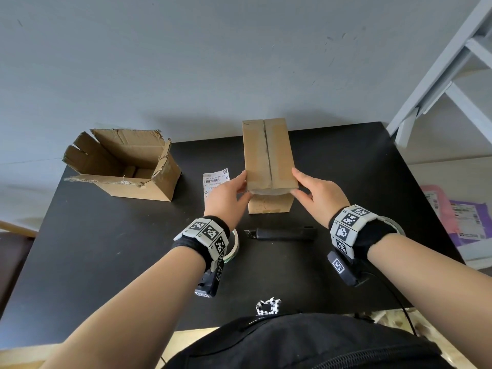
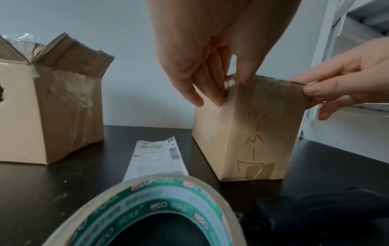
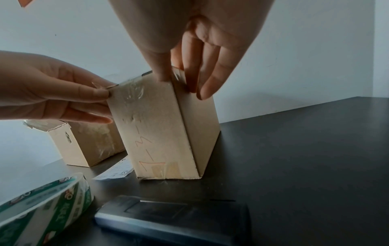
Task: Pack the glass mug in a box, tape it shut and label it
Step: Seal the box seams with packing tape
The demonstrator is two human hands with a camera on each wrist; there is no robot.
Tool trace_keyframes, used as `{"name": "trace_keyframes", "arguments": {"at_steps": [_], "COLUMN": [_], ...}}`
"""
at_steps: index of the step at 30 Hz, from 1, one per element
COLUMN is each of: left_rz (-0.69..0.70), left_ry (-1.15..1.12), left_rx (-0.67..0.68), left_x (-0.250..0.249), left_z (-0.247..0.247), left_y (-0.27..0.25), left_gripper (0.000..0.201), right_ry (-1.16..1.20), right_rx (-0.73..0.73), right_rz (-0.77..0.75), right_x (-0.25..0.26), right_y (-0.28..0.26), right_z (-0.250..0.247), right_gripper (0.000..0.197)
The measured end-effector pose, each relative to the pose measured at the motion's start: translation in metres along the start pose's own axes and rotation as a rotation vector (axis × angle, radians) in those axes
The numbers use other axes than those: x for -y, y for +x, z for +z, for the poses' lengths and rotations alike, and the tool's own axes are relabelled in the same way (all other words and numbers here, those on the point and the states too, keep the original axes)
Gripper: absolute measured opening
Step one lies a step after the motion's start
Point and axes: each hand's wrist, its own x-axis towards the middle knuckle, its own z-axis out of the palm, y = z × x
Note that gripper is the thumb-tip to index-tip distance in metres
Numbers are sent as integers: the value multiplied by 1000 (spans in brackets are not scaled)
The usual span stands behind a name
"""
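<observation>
A tall, narrow cardboard box [image 1: 269, 155] stands closed in the middle of the black table [image 1: 106, 262]. Clear tape [image 1: 267, 191] folds over its near top edge. Red pen marks run down its front face [image 2: 252, 133]. My left hand [image 1: 246, 185] pinches the box's near-left top corner, thumb on the front, fingers on the side. My right hand [image 1: 295, 182] pinches the near-right top corner the same way. The white shipping label [image 1: 215, 179] lies flat just left of the box. The glass mug is not visible.
An open, torn cardboard box [image 1: 125, 166] sits at the far left. A tape roll [image 1: 234, 246] lies under my left wrist and a black utility knife [image 1: 282, 233] lies in front of the box. A white shelf frame [image 1: 452, 75] and pink and purple parcels [image 1: 458, 217] are off the table's right side.
</observation>
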Motion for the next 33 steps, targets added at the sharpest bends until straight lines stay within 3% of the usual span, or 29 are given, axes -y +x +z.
{"name": "trace_keyframes", "arguments": {"at_steps": [7,15,24,29,33], "left_rz": [-8,-22,76,112,131], "left_ry": [-174,-97,304,444,478], "left_rx": [41,14,112,162,166], "left_x": [-2,-8,-8,-13,-13], "left_z": [-8,-8,-13,-16,-19], "left_y": [-3,0,5,9,9], "left_gripper": [57,56,49,51,52], "right_ry": [197,124,-35,-266,-285], "right_rx": [4,-7,-4,3,6], "right_rz": [36,12,-4,111,103], "right_x": [-3,-3,8,33,36], "right_y": [0,4,5,13,20], "right_z": [-8,-6,-9,-5,-2], "right_gripper": [47,55,58,72,67]}}
